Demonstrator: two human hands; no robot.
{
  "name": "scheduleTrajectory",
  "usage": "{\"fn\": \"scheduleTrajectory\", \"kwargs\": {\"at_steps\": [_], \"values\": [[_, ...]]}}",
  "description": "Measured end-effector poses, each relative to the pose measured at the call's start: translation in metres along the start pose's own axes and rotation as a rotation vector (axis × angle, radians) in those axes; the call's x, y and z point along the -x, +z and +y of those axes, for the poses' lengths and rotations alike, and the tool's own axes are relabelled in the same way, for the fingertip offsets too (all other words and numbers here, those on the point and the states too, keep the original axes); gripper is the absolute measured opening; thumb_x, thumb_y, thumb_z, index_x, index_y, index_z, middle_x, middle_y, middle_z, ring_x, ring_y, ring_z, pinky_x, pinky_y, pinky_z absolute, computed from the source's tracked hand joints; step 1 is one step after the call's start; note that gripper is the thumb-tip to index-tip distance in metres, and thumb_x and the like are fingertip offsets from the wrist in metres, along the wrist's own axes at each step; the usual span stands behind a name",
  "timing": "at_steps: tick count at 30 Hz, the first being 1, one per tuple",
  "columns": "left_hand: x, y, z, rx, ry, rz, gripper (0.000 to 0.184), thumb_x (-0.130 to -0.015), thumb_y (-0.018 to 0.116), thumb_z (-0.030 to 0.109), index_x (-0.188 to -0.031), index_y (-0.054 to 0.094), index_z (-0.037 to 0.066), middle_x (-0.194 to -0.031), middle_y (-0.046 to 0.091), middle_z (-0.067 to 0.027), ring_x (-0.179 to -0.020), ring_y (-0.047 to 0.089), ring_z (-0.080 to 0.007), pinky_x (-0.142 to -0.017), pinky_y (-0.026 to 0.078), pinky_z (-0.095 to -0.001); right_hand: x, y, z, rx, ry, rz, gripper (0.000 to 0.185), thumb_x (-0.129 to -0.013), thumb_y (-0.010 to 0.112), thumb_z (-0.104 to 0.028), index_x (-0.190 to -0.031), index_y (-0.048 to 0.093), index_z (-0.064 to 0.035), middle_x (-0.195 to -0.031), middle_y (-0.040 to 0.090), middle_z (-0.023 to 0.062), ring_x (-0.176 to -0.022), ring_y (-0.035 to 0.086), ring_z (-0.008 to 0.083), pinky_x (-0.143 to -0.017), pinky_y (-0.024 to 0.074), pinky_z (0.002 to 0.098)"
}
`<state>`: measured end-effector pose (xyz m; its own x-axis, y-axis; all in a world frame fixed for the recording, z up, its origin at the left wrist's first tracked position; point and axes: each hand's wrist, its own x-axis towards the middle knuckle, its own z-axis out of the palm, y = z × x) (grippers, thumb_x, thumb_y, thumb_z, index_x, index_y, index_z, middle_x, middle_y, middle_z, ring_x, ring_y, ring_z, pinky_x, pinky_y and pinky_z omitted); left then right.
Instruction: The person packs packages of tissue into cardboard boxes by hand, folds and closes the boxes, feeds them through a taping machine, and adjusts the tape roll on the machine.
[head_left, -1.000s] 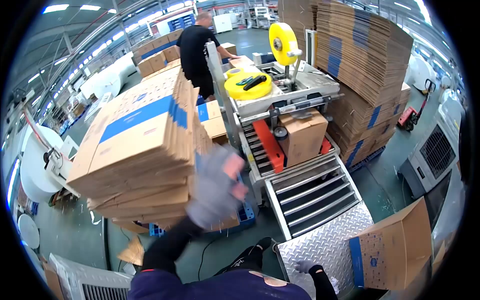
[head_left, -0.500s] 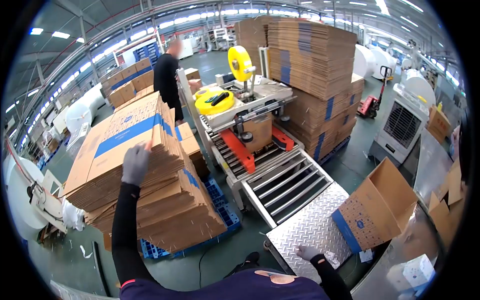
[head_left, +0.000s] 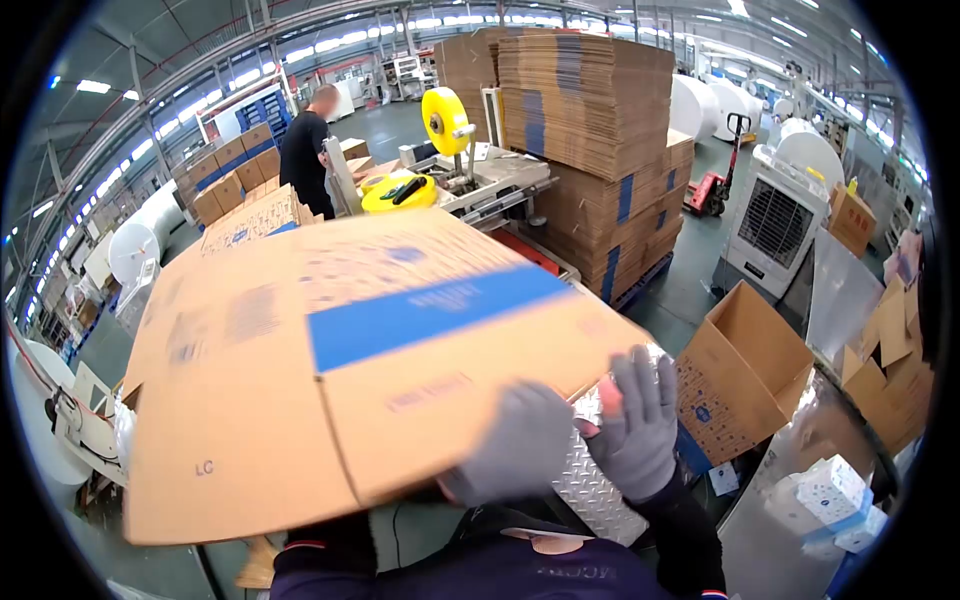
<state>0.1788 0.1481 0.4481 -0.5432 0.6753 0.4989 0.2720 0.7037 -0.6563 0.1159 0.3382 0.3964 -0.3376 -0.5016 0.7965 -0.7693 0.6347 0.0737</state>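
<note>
A flattened cardboard box [head_left: 230,400] with a blue printed band is lifted in front of me, tilted, and covers much of the view. My left hand [head_left: 520,445], in a grey glove and smeared by motion, grips its near right edge. Part of the left forearm is hidden beneath the board. My right hand [head_left: 640,425], also gloved, is raised with fingers stretched out beside the board's right corner. Below that hand a metal tread-plate table [head_left: 595,495] shows in part.
An opened carton [head_left: 745,375] leans to the right of the table. Behind stand a carton taping machine [head_left: 510,180] with yellow tape rolls and a tall stack of flat cartons [head_left: 590,110]. A co-worker [head_left: 305,150] stands at back left. An air cooler [head_left: 775,215] stands at right.
A flat cardboard box has come off the left stack and swung right across my front. My left hand has moved right with it. My right hand has risen from the metal table.
</note>
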Motion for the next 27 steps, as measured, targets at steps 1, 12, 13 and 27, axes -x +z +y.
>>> {"fn": "scheduleTrajectory", "kwargs": {"at_steps": [1,12,13,27], "values": [[-0.018,-0.015,0.024,-0.106,0.031,0.039,0.026,-0.076,0.061,0.018,-0.085,0.067,-0.007,-0.076,0.064,-0.0199,-0.067,0.063,-0.0254,-0.059,0.048,-0.0347,-0.008,-0.009,-0.004,-0.059,-0.025,-0.021,0.041,-0.080,0.067,-0.020,-0.116,0.055,-0.0046,-0.121,0.059,0.0152,-0.121,0.054,0.0337,-0.106,0.0397,0.0518],[-0.035,0.224,0.017,0.874,0.054,-0.152,0.027,-0.082,0.068,0.032,-0.074,0.056,0.008,-0.058,0.058,-0.0111,-0.057,0.063,-0.0312,-0.052,0.045,-0.0418,0.141,-0.036,0.084,0.299,0.479,-0.419,0.029,-0.080,0.066,-0.031,-0.074,0.049,-0.0086,-0.067,0.051,0.0120,-0.068,0.053,0.0333,-0.067,0.0427,0.0439],[-0.035,0.237,0.004,0.966,0.000,-0.119,0.030,-0.082,0.068,0.036,-0.075,0.057,0.009,-0.059,0.058,-0.0121,-0.058,0.063,-0.0329,-0.052,0.046,-0.0430,0.135,-0.051,0.097,0.281,0.477,-0.403,0.034,-0.084,0.062,-0.037,-0.074,0.049,-0.0078,-0.066,0.049,0.0135,-0.071,0.053,0.0361,-0.073,0.0419,0.0460],[-0.159,0.293,-0.020,1.264,0.333,-0.746,0.052,-0.099,0.044,0.046,-0.121,0.053,0.000,-0.099,0.067,-0.0254,-0.093,0.064,-0.0431,-0.079,0.049,-0.0495,0.155,0.047,0.087,0.334,1.248,0.690,0.072,-0.089,0.061,-0.022,-0.147,0.026,0.0012,-0.147,0.032,0.0288,-0.136,0.034,0.0400,-0.114,0.0287,0.0472]]}}
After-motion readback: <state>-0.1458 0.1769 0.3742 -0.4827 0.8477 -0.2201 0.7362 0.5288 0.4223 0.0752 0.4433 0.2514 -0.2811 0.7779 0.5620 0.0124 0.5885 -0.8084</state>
